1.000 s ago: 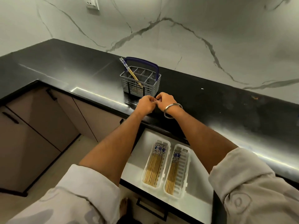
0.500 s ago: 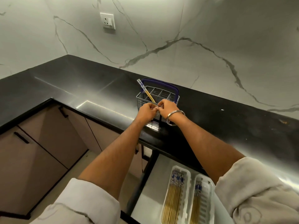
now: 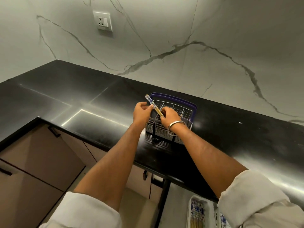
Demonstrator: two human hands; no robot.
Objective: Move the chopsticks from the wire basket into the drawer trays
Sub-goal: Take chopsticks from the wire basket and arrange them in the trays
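A grey wire basket [image 3: 164, 130] with a purple handle stands on the black counter. Wooden chopsticks [image 3: 153, 106] with blue-patterned tops lean out of its left compartment. My left hand [image 3: 142, 112] pinches the chopsticks just below the patterned tops. My right hand [image 3: 169, 115], with a metal bangle at the wrist, grips them lower down at the basket's rim. At the bottom edge, white drawer trays [image 3: 198, 211] hold several chopsticks; my right sleeve hides part of them.
The black counter [image 3: 82, 99] runs along a marble wall with a socket [image 3: 103, 20] above. Brown cabinet doors [image 3: 37, 162] lie below at the left. The open drawer [image 3: 176, 203] sits under the counter's front edge.
Both hands moved from in front of the basket up to its left compartment and closed on the chopsticks. The camera tilted upward, so the drawer trays slid to the bottom edge.
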